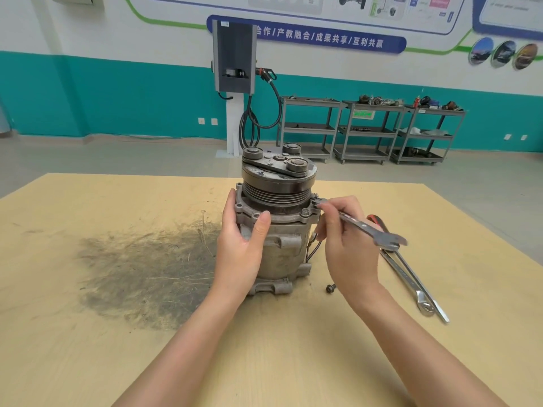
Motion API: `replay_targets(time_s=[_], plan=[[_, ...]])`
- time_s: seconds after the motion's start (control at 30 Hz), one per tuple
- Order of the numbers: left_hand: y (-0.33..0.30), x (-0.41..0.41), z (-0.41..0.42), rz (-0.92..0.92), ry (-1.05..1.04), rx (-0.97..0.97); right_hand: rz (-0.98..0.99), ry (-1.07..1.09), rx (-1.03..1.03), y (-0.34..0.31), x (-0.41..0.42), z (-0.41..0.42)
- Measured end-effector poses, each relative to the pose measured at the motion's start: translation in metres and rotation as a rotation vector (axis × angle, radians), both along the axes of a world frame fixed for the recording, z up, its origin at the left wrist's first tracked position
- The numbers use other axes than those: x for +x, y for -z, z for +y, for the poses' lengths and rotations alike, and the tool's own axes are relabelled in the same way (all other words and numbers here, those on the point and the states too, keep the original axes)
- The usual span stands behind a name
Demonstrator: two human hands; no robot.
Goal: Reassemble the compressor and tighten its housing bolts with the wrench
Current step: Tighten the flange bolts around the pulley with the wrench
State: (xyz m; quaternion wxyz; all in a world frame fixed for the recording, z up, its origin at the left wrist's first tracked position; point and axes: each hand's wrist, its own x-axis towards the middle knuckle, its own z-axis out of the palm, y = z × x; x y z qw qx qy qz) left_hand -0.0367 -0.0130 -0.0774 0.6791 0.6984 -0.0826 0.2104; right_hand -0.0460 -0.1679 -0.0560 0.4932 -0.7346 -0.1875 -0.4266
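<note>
Wooden table (pixel 88 362), dark-smudged at left, is bearing everything. Compressor (pixel 276 230) is being stood upright at table centre, pulley end up. Left hand (pixel 241 248) is being wrapped round housing, fingers curled behind flange, thumb pressed on front rim. Right hand (pixel 346 245) is being held at compressor's right side, fingers pinching wrench (pixel 361 226); wrench head is being seated on flange bolt (pixel 316 199). Two spare wrenches (pixel 411 277) are being left lying right of hand. Loose bolt (pixel 331 288) is lying just beside compressor base.
</note>
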Motion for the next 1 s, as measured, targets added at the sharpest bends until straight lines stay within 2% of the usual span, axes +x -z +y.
replay_targets(time_s=[0.07,0.1,0.17,0.27,0.37,0.67,0.83,1.0], plan=[[0.001,0.002,0.000,-0.001,0.001,0.007,-0.023,0.083,-0.075,-0.006,-0.001,0.002],[0.001,0.003,0.001,0.001,0.006,0.008,-0.027,0.081,-0.036,-0.009,-0.001,0.002],[0.002,0.004,0.004,-0.002,0.034,0.010,0.015,-0.024,0.172,-0.018,-0.001,-0.002],[0.008,0.005,0.013,0.002,0.082,0.033,0.196,-0.221,0.509,-0.032,0.010,-0.015],[0.018,0.001,0.020,0.020,0.102,0.065,0.396,-0.326,0.643,-0.038,0.026,-0.025],[0.038,0.007,0.015,0.071,0.101,0.133,0.712,-0.546,0.713,-0.032,0.041,-0.022],[0.041,0.009,0.016,0.095,0.117,0.114,0.599,-0.481,0.792,-0.034,0.045,-0.024],[0.042,0.009,0.015,0.104,0.104,0.130,0.718,-0.451,0.752,-0.035,0.045,-0.028]])
